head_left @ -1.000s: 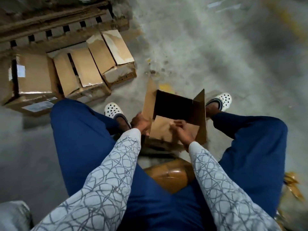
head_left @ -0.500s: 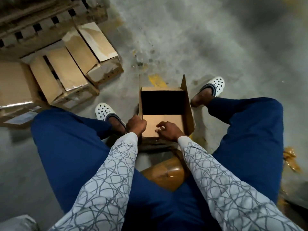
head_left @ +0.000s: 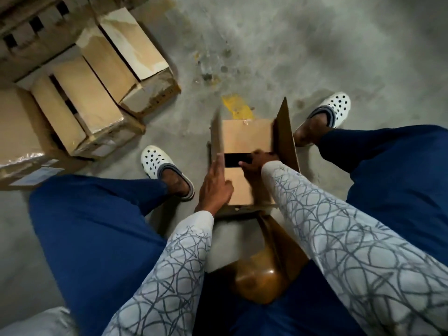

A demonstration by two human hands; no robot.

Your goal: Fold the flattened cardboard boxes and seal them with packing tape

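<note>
Upper left, closed boxes point(head_left: 101, 98) sit together. At centre, the box point(head_left: 247, 137) has its short flaps nearly down, side flaps up, no tape yet. My left hand point(head_left: 214, 190) presses flat-fingered on the left flap point(head_left: 216, 139); my right hand point(head_left: 257, 162) covers the gap, grip unclear.

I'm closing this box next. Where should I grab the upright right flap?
Pinch the right flap by its free top edge, from the outer right; it stands upright, hinged along its base, so it should swing inward over the folded flaps.
</note>
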